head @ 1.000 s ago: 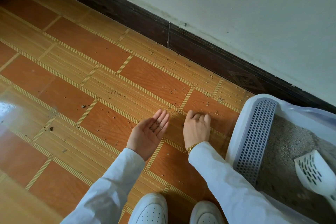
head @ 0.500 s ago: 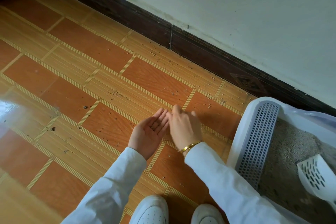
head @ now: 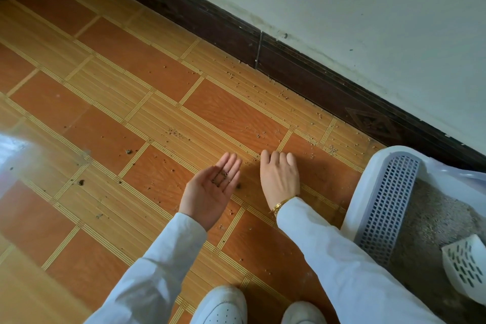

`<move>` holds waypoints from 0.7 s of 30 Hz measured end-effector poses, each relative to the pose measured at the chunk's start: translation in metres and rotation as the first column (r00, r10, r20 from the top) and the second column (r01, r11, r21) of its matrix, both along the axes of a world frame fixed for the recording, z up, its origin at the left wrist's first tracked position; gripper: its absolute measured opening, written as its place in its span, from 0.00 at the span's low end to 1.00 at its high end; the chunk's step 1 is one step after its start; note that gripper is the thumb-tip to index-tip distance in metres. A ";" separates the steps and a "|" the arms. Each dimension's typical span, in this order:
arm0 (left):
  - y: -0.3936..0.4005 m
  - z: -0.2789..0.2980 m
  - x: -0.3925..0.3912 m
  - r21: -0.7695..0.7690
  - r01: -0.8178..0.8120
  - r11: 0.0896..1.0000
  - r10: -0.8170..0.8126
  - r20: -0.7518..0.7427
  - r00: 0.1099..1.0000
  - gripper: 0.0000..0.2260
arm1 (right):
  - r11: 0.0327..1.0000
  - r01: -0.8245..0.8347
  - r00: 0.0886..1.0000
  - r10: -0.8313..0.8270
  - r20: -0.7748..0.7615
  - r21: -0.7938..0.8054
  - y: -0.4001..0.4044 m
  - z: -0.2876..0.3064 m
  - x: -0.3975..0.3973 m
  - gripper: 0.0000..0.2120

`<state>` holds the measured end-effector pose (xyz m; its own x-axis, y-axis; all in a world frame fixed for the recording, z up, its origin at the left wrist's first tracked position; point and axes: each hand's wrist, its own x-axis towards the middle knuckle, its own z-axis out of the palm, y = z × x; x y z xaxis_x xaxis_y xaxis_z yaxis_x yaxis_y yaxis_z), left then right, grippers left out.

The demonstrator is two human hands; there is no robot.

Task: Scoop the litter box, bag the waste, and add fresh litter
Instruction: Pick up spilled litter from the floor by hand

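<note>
A person crouched on a tiled floor gathers spilled cat litter by hand beside a white litter box.

The left hand is held palm up, fingers straight and together, with a small cluster of dark litter granules resting near the finger bases. The right hand lies palm down on the tile just beside it, fingers bent at the tips; whether anything is pinched beneath them cannot be seen. Loose grains dot the floor toward the dark baseboard. The litter box is cut off at the frame's right edge, its perforated step facing the hands, grey litter inside, and a slotted white scoop lying in it, only partly in view. A blurred translucent shape at far left is hard to identify.
</note>
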<state>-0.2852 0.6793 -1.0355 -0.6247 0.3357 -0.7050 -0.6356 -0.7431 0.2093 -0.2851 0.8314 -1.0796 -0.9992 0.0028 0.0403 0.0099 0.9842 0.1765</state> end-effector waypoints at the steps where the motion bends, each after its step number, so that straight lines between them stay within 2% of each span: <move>1: 0.001 -0.001 0.000 -0.010 0.001 1.000 -0.001 0.001 1.000 0.17 | 1.000 0.005 1.000 -0.006 -0.018 -0.027 -0.002 0.005 -0.001 0.13; 3: 0.003 -0.003 0.000 -0.026 0.005 1.000 -0.005 0.006 1.000 0.18 | 0.987 -0.039 0.998 0.032 -0.045 -0.158 -0.012 0.015 -0.003 0.09; 6: 0.006 -0.007 -0.002 -0.093 0.046 0.995 -0.045 0.010 0.999 0.17 | 0.918 -0.152 0.988 0.145 -0.047 -0.367 -0.036 0.032 0.000 0.03; 9: 0.006 -0.004 -0.005 -0.062 0.034 0.998 -0.034 0.008 0.999 0.17 | 0.908 -0.105 0.994 0.089 -0.058 -0.406 -0.033 0.036 -0.017 0.12; 13: -0.004 0.000 -0.009 0.015 -0.008 1.000 0.008 0.000 1.000 0.17 | 0.971 0.040 0.999 -0.040 0.006 -0.237 0.003 0.016 -0.049 0.14; 16: -0.012 0.000 -0.011 0.006 -0.023 1.000 0.023 0.008 1.000 0.17 | 0.995 0.015 0.999 -0.011 0.045 -0.100 0.007 -0.001 -0.061 0.13; 19: -0.016 0.001 -0.012 -0.002 -0.042 0.999 0.042 0.018 0.999 0.17 | 0.999 -0.039 0.999 0.040 -0.025 0.017 0.003 -0.010 -0.067 0.03; 21: -0.018 0.002 -0.012 -0.006 -0.045 0.999 0.046 0.012 0.999 0.17 | 0.996 -0.076 0.997 0.077 -0.021 0.051 0.002 -0.009 -0.067 0.09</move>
<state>-0.2969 0.6616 -1.0338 -0.6306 0.3031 -0.7145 -0.6037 -0.7701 0.2061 -0.3524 0.8335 -1.0888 -0.9952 -0.0759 0.0612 -0.0603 0.9723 0.2259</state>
